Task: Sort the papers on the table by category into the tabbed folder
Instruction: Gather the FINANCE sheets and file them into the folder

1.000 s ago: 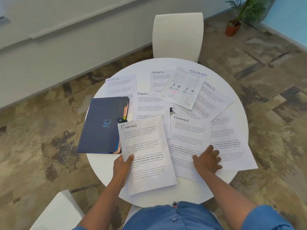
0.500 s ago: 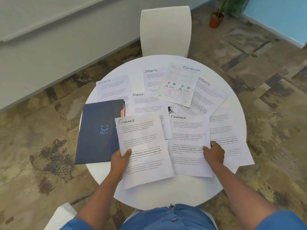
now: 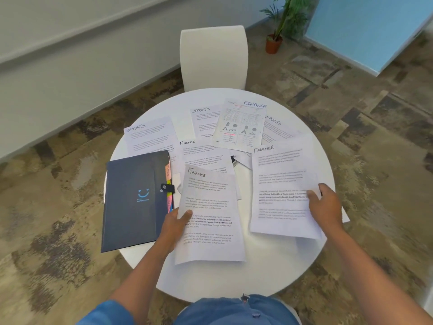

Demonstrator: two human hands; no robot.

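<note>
A round white table (image 3: 234, 275) carries several printed sheets headed FINANCE or SPORTS. My left hand (image 3: 174, 225) grips the left edge of one FINANCE sheet (image 3: 210, 221) near the front. My right hand (image 3: 325, 205) pinches the right edge of a second FINANCE sheet (image 3: 283, 191), raised off the table. A dark blue tabbed folder (image 3: 133, 200) lies shut at the left with coloured tabs (image 3: 168, 184) along its right edge. Further back lie a FINANCE sheet with charts (image 3: 241, 125), another FINANCE sheet (image 3: 203, 153) and three SPORTS sheets (image 3: 150, 134) (image 3: 203, 120) (image 3: 277, 130).
A white chair (image 3: 214, 57) stands behind the table. A potted plant (image 3: 278, 26) is on the floor at the back right beside a blue wall. Patterned carpet surrounds the table. A small dark object (image 3: 234, 160) peeks out between the middle sheets.
My right hand has gripped the right FINANCE sheet and lifted it up and to the right. The left hand still holds its sheet. The folder's clasp and tabs now show.
</note>
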